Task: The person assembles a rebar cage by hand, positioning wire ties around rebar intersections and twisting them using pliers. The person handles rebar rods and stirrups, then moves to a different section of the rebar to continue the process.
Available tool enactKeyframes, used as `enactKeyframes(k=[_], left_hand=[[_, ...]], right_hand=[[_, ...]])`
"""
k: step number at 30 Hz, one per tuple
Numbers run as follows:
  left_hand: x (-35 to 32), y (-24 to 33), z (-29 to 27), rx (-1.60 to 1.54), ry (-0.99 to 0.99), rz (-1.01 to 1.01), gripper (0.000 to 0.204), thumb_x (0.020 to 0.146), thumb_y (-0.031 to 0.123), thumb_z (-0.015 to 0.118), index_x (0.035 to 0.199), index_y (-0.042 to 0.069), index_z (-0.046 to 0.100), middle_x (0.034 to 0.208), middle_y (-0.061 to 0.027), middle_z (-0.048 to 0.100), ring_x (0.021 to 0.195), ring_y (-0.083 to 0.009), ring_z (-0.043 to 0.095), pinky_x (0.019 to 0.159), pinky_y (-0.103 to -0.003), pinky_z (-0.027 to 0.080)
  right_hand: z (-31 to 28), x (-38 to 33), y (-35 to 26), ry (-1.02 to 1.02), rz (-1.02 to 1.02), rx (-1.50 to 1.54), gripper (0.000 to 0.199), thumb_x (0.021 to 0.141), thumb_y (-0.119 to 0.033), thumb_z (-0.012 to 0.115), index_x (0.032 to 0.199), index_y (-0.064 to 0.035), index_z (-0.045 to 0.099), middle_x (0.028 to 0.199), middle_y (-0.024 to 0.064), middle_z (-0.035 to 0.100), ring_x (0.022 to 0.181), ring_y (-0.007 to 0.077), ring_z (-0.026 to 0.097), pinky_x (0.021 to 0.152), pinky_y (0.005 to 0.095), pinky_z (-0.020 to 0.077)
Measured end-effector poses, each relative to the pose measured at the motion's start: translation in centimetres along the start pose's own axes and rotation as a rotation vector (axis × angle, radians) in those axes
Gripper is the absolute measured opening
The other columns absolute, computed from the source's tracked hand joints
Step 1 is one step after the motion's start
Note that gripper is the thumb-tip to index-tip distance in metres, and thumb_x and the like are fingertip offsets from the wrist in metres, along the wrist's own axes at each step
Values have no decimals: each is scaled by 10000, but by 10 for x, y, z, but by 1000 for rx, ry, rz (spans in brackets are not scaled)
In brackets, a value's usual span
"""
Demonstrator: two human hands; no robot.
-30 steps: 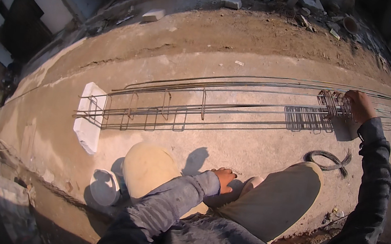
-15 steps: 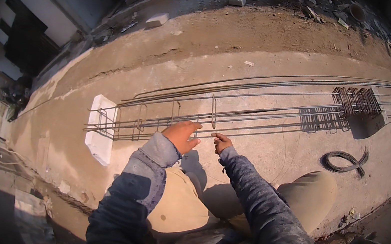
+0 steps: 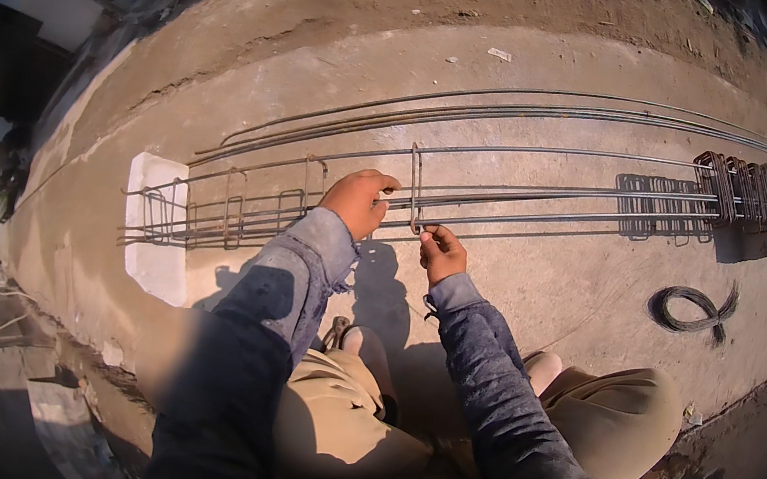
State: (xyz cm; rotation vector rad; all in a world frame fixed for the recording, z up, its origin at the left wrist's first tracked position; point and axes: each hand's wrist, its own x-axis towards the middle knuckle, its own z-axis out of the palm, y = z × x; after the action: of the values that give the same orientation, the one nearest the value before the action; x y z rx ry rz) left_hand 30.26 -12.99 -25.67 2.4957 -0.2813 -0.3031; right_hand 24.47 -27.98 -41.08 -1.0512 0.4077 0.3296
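Observation:
A long cage of steel reinforcing bars (image 3: 532, 177) lies across the concrete ground, with rectangular stirrups around it. My left hand (image 3: 356, 201) is closed around the long bars just left of one upright stirrup (image 3: 414, 188). My right hand (image 3: 441, 251) pinches the bottom of that same stirrup where it meets a lower bar. A bunch of several more stirrups (image 3: 736, 189) sits packed together on the bars at the far right. Three spaced stirrups (image 3: 233, 215) stand on the bars to the left.
A white block (image 3: 154, 235) props the cage's left end. A coil of thin dark tie wire (image 3: 690, 310) lies on the concrete at the right. My knees in beige trousers (image 3: 614, 423) fill the lower middle. Dirt and rubble lie beyond the bars.
My right hand left the far stirrup bunch and came in to the middle of the cage. Both hands now hold at one stirrup, and the view has moved closer.

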Motion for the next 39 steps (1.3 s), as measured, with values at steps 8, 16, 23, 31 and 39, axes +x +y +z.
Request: enactKeyframes(k=[8, 16, 23, 31, 39], left_hand=[[13, 2, 23, -37, 8, 226, 294, 696, -5, 612, 986, 44, 614, 956, -119, 613, 910, -273, 573, 780, -349, 467], [12, 6, 31, -20, 41, 202, 144, 692, 8, 632, 834, 27, 637, 845, -133, 623, 773, -294, 607, 686, -357, 486], [6, 5, 25, -61, 83, 93, 115, 711, 1, 617, 825, 8, 628, 835, -141, 622, 746, -269, 624, 650, -332, 507], [3, 8, 19, -134, 63, 64, 128, 729, -4, 601, 855, -12, 618, 837, -132, 620, 726, -218, 629, 635, -294, 510], [0, 5, 16, -139, 21, 50, 123, 736, 21, 606, 852, -20, 614, 847, -125, 612, 728, -201, 626, 651, -283, 512]], right_hand=[[0, 16, -12, -58, -68, 44, 155, 836, -80, 595, 986, -41, 603, 699, -13, 558, 551, 47, 432, 478, 197, 345], [5, 22, -1, -38, -273, 56, 165, 805, -32, 599, 968, -24, 621, 824, 45, 614, 669, 103, 549, 593, 234, 451], [6, 2, -12, -21, -449, -414, 236, 829, -93, 584, 1061, -69, 617, 873, 90, 585, 714, 156, 564, 627, 249, 455], [18, -15, -19, 49, -604, -772, 467, 756, -223, 678, 1160, -32, 546, 970, 149, 482, 904, 284, 505, 752, 359, 433], [28, -16, -14, 158, -578, -839, 446, 771, -264, 663, 1144, -43, 557, 980, 163, 506, 908, 312, 521, 753, 394, 427]])
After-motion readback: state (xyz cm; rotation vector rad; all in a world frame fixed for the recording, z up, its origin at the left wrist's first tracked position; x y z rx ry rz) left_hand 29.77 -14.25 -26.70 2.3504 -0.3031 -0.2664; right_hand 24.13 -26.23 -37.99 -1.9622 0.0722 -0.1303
